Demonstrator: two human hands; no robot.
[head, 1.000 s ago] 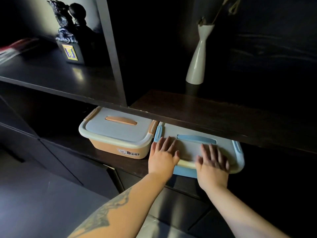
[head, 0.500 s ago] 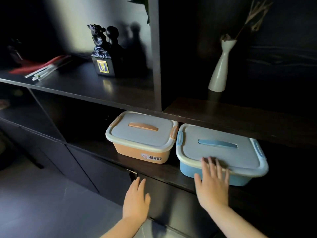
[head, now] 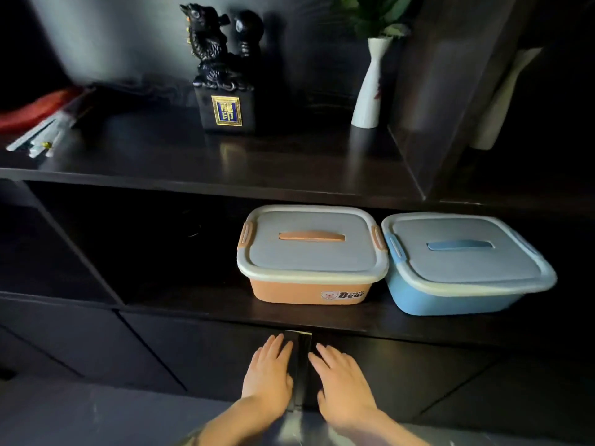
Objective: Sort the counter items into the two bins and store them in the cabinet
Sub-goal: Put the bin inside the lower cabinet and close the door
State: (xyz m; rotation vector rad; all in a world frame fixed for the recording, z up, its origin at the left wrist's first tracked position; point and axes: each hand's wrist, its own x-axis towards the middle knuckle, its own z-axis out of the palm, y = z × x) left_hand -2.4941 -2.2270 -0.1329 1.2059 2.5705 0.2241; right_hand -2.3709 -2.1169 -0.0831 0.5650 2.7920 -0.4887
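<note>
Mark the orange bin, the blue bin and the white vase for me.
orange bin (head: 309, 292): head view, on its orange front wall.
blue bin (head: 428, 300): head view, on its blue front wall.
white vase (head: 370, 88): head view, on its body, upper shelf.

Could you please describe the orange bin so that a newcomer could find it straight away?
Look at the dark cabinet, in the open shelf under its top. Two lidded bins sit side by side there; the orange bin is the left one, with a "Bear" label, unlike the blue bin.
</note>
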